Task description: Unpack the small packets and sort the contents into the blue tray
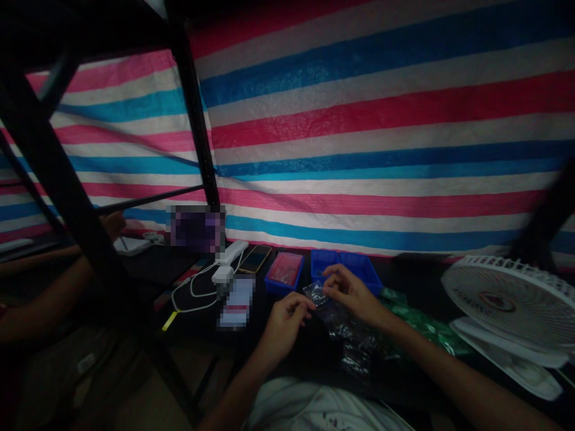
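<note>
Between my two hands is a small clear plastic bag (315, 293), its contents too dark to make out. My left hand (286, 320) is closed, thumb and forefinger pinched at the bag's lower left edge. From the other side my right hand (353, 293) pinches the bag's right edge, with its fingers curled. Behind the right hand stands a blue divided tray (366, 272). To its left is a smaller blue bin (284, 287) holding pink-looking packets (286, 267). Several dark, shiny plastic bags (357, 358) lie below my hands on the black table.
Green plastic packaging (424, 326) lies right of my right forearm, near a white fan (498, 305). Left are a phone (255, 258), a blurred-out screen (237, 303), a white power strip (232, 252) and cables. A black metal post (85, 197) separates me from another person's arm (54, 293).
</note>
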Available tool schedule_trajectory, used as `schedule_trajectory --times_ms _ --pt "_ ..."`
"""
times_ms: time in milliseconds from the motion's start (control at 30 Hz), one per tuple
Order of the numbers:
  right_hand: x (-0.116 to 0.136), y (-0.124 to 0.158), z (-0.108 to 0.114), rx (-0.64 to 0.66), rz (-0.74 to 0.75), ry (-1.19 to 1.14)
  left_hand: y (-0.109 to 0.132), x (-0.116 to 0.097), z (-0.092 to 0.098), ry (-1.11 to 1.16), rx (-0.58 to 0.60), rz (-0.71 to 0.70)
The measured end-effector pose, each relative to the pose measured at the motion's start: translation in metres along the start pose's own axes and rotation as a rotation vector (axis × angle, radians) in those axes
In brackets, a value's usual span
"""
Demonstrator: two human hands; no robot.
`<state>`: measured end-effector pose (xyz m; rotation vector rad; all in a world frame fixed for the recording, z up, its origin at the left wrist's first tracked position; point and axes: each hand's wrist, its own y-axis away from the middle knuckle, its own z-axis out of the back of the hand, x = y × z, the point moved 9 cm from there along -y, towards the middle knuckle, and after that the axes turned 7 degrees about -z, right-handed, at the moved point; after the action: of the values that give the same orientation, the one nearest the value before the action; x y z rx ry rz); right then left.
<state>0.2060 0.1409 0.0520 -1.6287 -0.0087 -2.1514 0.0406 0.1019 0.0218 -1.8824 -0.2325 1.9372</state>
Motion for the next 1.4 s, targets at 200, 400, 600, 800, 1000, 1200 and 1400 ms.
schedule_trajectory --times_ms 200,400,600,800,1000,1200,1400 --pt "-0.006 0.000 -0.012 0.134 -0.086 -0.053 0.000 0.003 0.001 -0.005 -0.012 0.028" --pt "-0.014 -0.001 -0.014 0.152 -0.078 -0.072 0.000 0.002 0.003 0.002 -0.049 0.066" --pt "-0.009 0.000 -0.012 0.143 -0.043 -0.047 0.000 0.002 0.005 0.021 -0.073 0.056" --pt "-0.003 0.002 -0.013 0.155 -0.017 0.004 -0.001 0.000 0.006 0.015 -0.064 0.002" --pt "0.003 0.001 -0.012 0.120 0.017 0.058 -0.001 -0.001 0.005 0.016 -0.061 -0.020" --pt "0.004 0.000 -0.002 0.028 0.031 0.139 -0.001 -0.001 0.005 0.022 -0.061 -0.006" --pt "-0.005 -0.002 0.003 0.016 -0.060 0.074 -0.001 0.000 0.003 0.013 -0.040 0.006"
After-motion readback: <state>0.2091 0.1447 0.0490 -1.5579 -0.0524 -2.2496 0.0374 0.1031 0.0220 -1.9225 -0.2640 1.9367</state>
